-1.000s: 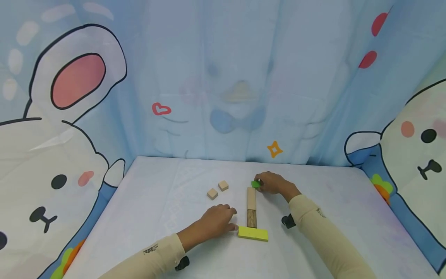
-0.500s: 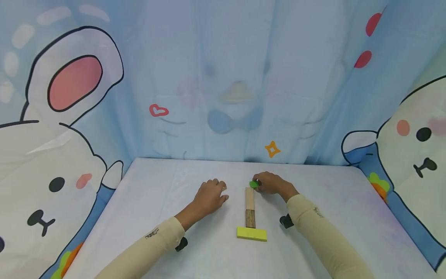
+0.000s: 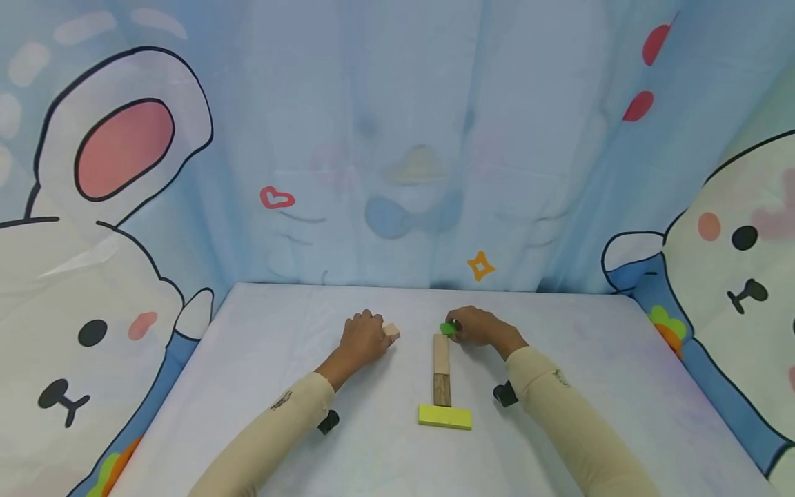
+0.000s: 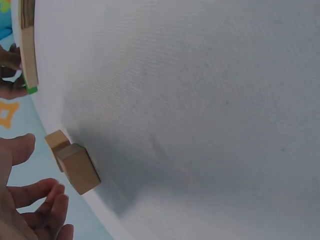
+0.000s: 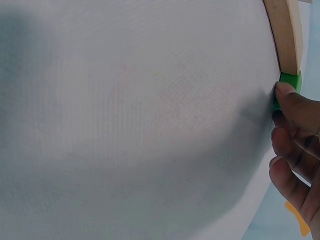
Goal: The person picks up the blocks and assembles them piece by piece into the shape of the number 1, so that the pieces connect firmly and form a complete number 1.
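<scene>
My left hand (image 3: pixel 362 338) reaches over two small wooden cubes and partly hides them in the head view; one pale cube (image 3: pixel 391 330) shows beside its fingertips. In the left wrist view, a nearer cube (image 4: pixel 80 170) and a farther cube (image 4: pixel 57 140) sit close together, with the thumb and fingers spread apart beside them. Between thumb and fingers, my right hand (image 3: pixel 478 326) pinches a green block (image 5: pixel 291 79) against the far end of a light wooden block (image 3: pixel 441 354). A darker wooden block (image 3: pixel 442 391) continues that line, ending at a crosswise yellow block (image 3: pixel 444 417).
A white cloth covers the table (image 3: pixel 528 455). Behind it hangs a blue printed curtain (image 3: pixel 298 241), with cartoon figures at both sides. Small black devices hang under both wrists, one by the left sleeve (image 3: pixel 273 428) and one by the right sleeve (image 3: pixel 577 414).
My left hand has moved from beside the yellow block away and leftward to the two cubes. The right hand stays at the green block. The whole head view has shifted slightly.
</scene>
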A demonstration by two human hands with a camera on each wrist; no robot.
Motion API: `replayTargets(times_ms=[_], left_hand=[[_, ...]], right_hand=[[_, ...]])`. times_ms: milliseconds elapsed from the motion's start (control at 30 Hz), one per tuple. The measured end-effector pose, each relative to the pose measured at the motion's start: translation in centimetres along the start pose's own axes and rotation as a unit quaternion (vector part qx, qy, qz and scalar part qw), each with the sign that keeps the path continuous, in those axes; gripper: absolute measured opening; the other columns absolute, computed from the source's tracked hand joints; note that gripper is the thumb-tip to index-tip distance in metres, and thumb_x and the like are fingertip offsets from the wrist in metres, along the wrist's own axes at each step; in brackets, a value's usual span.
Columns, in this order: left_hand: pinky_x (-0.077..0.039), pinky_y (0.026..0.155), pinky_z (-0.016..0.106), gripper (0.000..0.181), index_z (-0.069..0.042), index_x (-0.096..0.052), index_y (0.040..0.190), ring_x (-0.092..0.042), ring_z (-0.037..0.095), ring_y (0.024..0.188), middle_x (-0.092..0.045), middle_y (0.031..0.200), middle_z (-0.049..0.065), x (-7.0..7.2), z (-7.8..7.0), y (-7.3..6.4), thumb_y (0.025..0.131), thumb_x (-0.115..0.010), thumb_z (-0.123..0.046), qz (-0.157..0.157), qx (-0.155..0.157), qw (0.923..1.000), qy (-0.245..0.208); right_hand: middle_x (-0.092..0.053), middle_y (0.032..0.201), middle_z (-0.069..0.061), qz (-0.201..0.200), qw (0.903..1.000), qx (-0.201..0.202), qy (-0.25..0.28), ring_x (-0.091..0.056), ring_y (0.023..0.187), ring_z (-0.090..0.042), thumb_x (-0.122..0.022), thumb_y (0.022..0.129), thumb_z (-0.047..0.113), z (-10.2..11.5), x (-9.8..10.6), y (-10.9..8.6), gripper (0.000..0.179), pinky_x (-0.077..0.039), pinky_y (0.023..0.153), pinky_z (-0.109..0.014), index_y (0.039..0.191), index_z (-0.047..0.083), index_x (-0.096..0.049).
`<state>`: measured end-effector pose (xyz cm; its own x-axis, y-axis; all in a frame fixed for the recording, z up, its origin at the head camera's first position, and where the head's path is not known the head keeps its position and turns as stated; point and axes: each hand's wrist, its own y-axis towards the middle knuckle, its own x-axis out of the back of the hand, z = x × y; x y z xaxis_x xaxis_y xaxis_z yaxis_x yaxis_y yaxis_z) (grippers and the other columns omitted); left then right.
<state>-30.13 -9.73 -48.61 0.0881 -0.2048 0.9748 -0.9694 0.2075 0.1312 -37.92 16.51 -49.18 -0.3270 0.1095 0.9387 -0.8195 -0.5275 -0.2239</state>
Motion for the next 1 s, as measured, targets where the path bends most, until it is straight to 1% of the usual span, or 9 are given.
replayTargets(times_ms=[67, 233, 333, 367, 533, 633, 767, 900, 1000], left_hand=[[-0.044, 0.072, 0.038, 0.036, -0.001, -0.069, 0.104, -0.054, 0.022, 0.078, -0.06, 0.087, 0.009, -0.1, 0.0, 0.2, 0.093, -0.071, -0.036, 0.006, 0.005, 1.0, 0.002], [-0.044, 0.076, 0.041, 0.036, -0.002, -0.068, 0.1, -0.056, 0.024, 0.081, -0.06, 0.085, 0.009, -0.5, -0.1, 0.6, 0.093, -0.07, -0.037, 0.01, 0.009, 0.9999, 0.003], [-0.045, 0.077, 0.041, 0.035, -0.003, -0.067, 0.097, -0.055, 0.024, 0.08, -0.06, 0.083, 0.009, -0.8, -0.2, 0.7, 0.093, -0.07, -0.038, 0.01, 0.008, 0.9999, 0.011], [-0.045, 0.077, 0.041, 0.034, -0.003, -0.067, 0.096, -0.055, 0.023, 0.079, -0.06, 0.083, 0.008, -0.9, -0.2, 0.8, 0.093, -0.07, -0.037, 0.01, 0.007, 0.9999, 0.011], [-0.044, 0.077, 0.04, 0.028, -0.004, -0.069, 0.089, -0.054, 0.023, 0.077, -0.061, 0.079, 0.007, -1.4, -0.3, 1.1, 0.093, -0.071, -0.032, 0.0, -0.001, 0.9997, 0.024], [-0.044, 0.077, 0.04, 0.026, -0.005, -0.071, 0.088, -0.056, 0.023, 0.077, -0.062, 0.078, 0.007, -1.6, -0.3, 1.4, 0.093, -0.072, -0.031, -0.002, -0.003, 0.9993, 0.038], [-0.045, 0.079, 0.041, 0.024, -0.005, -0.072, 0.089, -0.058, 0.023, 0.078, -0.064, 0.079, 0.007, -1.6, -0.3, 1.6, 0.092, -0.072, -0.029, 0.006, -0.001, 0.9988, 0.049], [-0.046, 0.079, 0.041, 0.02, -0.005, -0.072, 0.089, -0.058, 0.023, 0.078, -0.065, 0.079, 0.007, -1.5, -0.3, 1.6, 0.091, -0.073, -0.025, 0.011, -0.002, 0.9987, 0.049], [-0.045, 0.078, 0.041, 0.019, -0.005, -0.071, 0.088, -0.058, 0.023, 0.077, -0.065, 0.078, 0.007, -1.6, -0.3, 1.6, 0.089, -0.073, -0.023, 0.009, -0.002, 0.9991, 0.041]], right_hand=[[-0.066, 0.099, -0.003, -0.002, 1.0, 0.001, 0.001, -0.058, 0.091, -0.018, -0.074, 0.091, 0.016, -0.1, -0.1, 0.1, 0.033, -0.052, 0.089, -0.042, 0.121, 0.006, -0.066], [-0.066, 0.1, -0.005, -0.003, 0.9999, -0.002, 0.009, -0.059, 0.092, -0.019, -0.074, 0.092, 0.015, -0.2, -0.1, 0.1, 0.032, -0.051, 0.091, -0.044, 0.122, 0.006, -0.065], [-0.066, 0.1, -0.006, -0.002, 0.9999, 0.003, 0.014, -0.059, 0.092, -0.019, -0.073, 0.092, 0.014, -0.1, 0.0, -0.1, 0.031, -0.051, 0.091, -0.044, 0.121, 0.006, -0.065], [-0.066, 0.099, -0.005, -0.002, 0.9999, 0.008, 0.01, -0.059, 0.091, -0.018, -0.073, 0.092, 0.014, -0.1, 0.0, -0.1, 0.031, -0.052, 0.089, -0.043, 0.121, 0.005, -0.065], [-0.066, 0.098, -0.006, -0.002, 0.9999, 0.009, 0.007, -0.059, 0.09, -0.018, -0.072, 0.092, 0.014, -0.2, -0.1, -0.2, 0.03, -0.051, 0.088, -0.042, 0.12, 0.004, -0.065], [-0.066, 0.099, -0.005, -0.004, 1.0, 0.004, 0.007, -0.059, 0.091, -0.018, -0.073, 0.092, 0.014, -0.3, -0.2, 0.0, 0.031, -0.051, 0.089, -0.043, 0.121, 0.005, -0.065], [-0.066, 0.1, -0.005, -0.004, 1.0, -0.002, 0.003, -0.059, 0.092, -0.018, -0.073, 0.092, 0.016, -0.4, -0.4, 0.2, 0.033, -0.051, 0.088, -0.043, 0.123, 0.007, -0.065], [-0.067, 0.1, -0.005, -0.004, 1.0, -0.002, 0.001, -0.06, 0.093, -0.018, -0.073, 0.092, 0.017, -0.4, -0.4, 0.1, 0.033, -0.052, 0.088, -0.042, 0.123, 0.007, -0.065], [-0.067, 0.1, -0.005, -0.008, 0.9999, 0.002, 0.006, -0.06, 0.093, -0.018, -0.073, 0.092, 0.016, -0.3, -0.3, -0.2, 0.032, -0.052, 0.088, -0.042, 0.121, 0.007, -0.066]])
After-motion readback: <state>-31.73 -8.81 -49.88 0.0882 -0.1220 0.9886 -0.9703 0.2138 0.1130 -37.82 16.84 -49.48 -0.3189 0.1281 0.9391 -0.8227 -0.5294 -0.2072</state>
